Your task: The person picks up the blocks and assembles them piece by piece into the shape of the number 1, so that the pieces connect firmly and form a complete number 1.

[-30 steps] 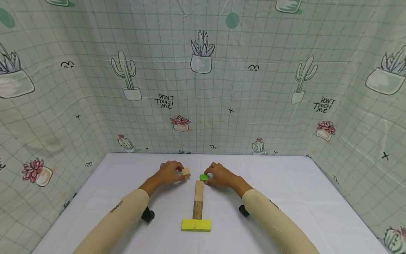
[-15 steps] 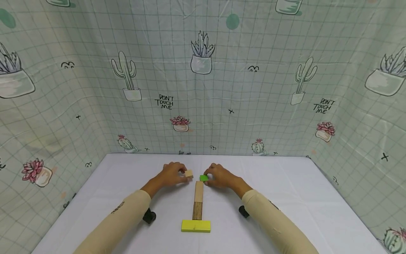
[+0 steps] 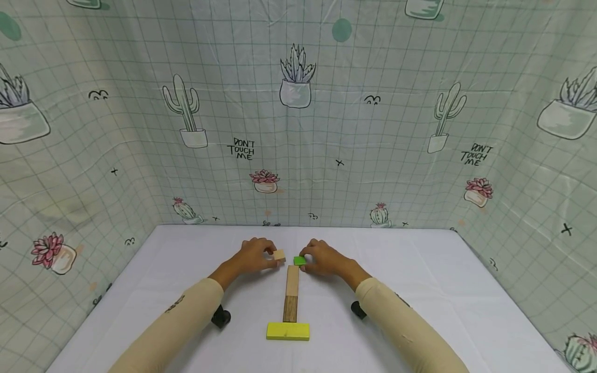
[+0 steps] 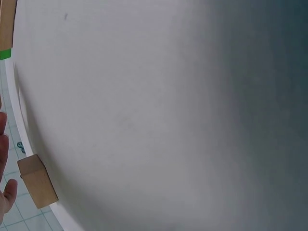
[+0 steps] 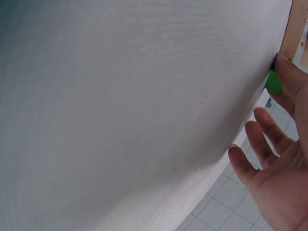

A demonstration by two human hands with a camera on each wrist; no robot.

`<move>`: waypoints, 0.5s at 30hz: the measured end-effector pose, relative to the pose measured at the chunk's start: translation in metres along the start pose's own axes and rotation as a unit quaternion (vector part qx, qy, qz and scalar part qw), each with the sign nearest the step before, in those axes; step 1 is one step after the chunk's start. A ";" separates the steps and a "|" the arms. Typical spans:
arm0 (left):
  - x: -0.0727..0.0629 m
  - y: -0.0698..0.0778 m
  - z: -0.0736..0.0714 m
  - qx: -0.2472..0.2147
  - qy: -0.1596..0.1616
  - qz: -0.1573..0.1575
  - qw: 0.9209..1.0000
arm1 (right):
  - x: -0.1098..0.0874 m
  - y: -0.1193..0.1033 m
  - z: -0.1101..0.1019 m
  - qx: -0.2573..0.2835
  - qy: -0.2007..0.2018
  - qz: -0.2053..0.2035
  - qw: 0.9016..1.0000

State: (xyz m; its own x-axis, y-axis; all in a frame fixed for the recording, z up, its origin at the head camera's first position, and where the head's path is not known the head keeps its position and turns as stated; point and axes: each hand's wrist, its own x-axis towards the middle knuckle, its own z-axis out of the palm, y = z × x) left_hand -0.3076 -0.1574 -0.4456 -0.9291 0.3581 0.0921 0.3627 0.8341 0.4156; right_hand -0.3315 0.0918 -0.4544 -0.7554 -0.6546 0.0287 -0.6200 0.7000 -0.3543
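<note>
Near the far side of the white table (image 3: 401, 290), my left hand (image 3: 253, 255) pinches a small plain wooden block (image 3: 279, 255) between thumb and fingers. That wooden block (image 4: 37, 182) shows at the lower left of the left wrist view, where fingers are cut off by the border. Opposite, my right hand (image 3: 322, 256) pinches a small green block (image 3: 299, 260) at the far end of a line of blocks. In the right wrist view thumb and index finger hold the green block (image 5: 274, 83), the other fingers held apart. The pinched block hovers just left of the green one.
A light wooden block (image 3: 292, 281), a darker brown block (image 3: 290, 309) and a crosswise yellow block (image 3: 287, 331) form a T-like line down the table's middle. Black devices (image 3: 221, 316) sit at the wrists. Behind stands a grid-patterned cloth (image 3: 308, 155) with cactus drawings.
My left hand has moved a little to the right with the wooden block, bringing it closer to the green block. My right hand and the line of blocks stay in place.
</note>
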 end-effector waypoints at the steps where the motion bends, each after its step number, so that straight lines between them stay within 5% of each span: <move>1: 0.000 0.000 0.000 0.000 -0.001 -0.001 1.000 | 0.000 0.000 0.000 0.000 0.000 0.001 1.000; 15: 0.002 0.007 0.000 -0.005 -0.011 -0.001 1.000 | 0.000 0.001 0.000 0.006 0.002 -0.005 1.000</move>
State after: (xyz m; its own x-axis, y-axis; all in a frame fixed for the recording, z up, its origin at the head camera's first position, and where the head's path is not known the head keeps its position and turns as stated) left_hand -0.3070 -0.1505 -0.4423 -0.9284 0.3647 0.0715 0.3591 0.8307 0.4255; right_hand -0.3323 0.0926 -0.4552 -0.7507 -0.6597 0.0362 -0.6243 0.6904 -0.3656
